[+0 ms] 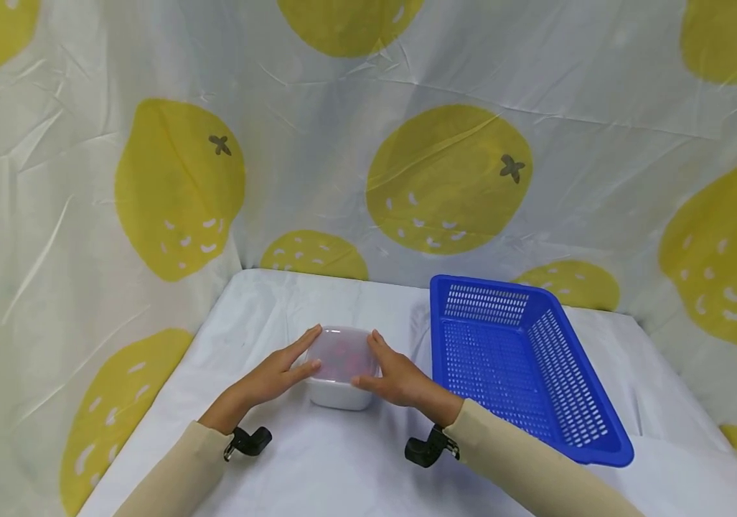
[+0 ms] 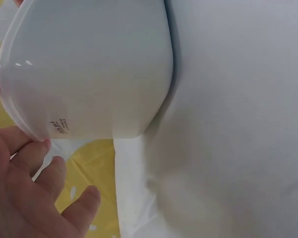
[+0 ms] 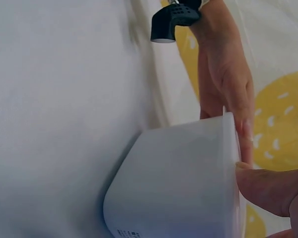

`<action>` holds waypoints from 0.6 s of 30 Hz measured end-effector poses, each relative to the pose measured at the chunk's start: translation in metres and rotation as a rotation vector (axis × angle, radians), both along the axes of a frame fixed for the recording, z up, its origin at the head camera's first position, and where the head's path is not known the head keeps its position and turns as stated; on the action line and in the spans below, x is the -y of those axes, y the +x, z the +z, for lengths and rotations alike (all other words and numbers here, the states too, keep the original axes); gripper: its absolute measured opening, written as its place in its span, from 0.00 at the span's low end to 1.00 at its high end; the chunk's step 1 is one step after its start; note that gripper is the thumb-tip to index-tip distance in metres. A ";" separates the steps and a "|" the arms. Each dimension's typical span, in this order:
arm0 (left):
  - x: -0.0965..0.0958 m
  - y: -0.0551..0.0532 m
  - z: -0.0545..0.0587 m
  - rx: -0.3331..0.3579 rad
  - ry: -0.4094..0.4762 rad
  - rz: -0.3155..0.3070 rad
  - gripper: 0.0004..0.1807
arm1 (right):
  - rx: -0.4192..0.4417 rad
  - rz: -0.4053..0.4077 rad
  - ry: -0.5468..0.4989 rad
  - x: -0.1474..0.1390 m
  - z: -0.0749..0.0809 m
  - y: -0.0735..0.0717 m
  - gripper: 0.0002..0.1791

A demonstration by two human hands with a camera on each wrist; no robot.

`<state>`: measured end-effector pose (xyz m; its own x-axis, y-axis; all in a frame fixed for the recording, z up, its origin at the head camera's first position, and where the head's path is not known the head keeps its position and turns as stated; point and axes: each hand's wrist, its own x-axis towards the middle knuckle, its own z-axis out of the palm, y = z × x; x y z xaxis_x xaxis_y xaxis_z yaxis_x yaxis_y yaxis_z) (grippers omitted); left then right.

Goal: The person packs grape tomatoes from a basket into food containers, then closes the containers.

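Observation:
A small white plastic container (image 1: 340, 397) stands on the white cloth, covered by a translucent lid (image 1: 344, 350). Blurred reddish shapes show through the lid; what they are I cannot tell. My left hand (image 1: 276, 371) lies along the lid's left side, fingers fairly straight, touching the edge. On the opposite side, my right hand (image 1: 399, 377) rests on the lid with its thumb near the front corner. In the left wrist view, the left fingers (image 2: 27, 158) touch the lid's rim beside the container's wall (image 2: 99, 74). The right thumb (image 3: 268, 188) presses the rim in the right wrist view.
To the right of the container stands a blue perforated plastic basket (image 1: 491, 366), close to my right forearm. White cloth (image 1: 316, 459) covers the table. A curtain with yellow lemons (image 1: 448, 179) hangs behind and at both sides.

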<state>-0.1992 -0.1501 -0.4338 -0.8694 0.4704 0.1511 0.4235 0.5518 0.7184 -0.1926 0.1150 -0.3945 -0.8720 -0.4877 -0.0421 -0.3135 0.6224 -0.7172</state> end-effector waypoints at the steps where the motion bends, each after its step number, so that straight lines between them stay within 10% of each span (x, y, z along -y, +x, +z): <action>1: 0.001 0.000 0.000 -0.008 -0.014 -0.009 0.38 | 0.003 0.003 -0.002 0.000 -0.001 0.001 0.47; 18: -0.002 0.002 0.029 -0.138 -0.087 0.055 0.37 | -0.008 -0.130 -0.057 -0.013 0.025 0.002 0.39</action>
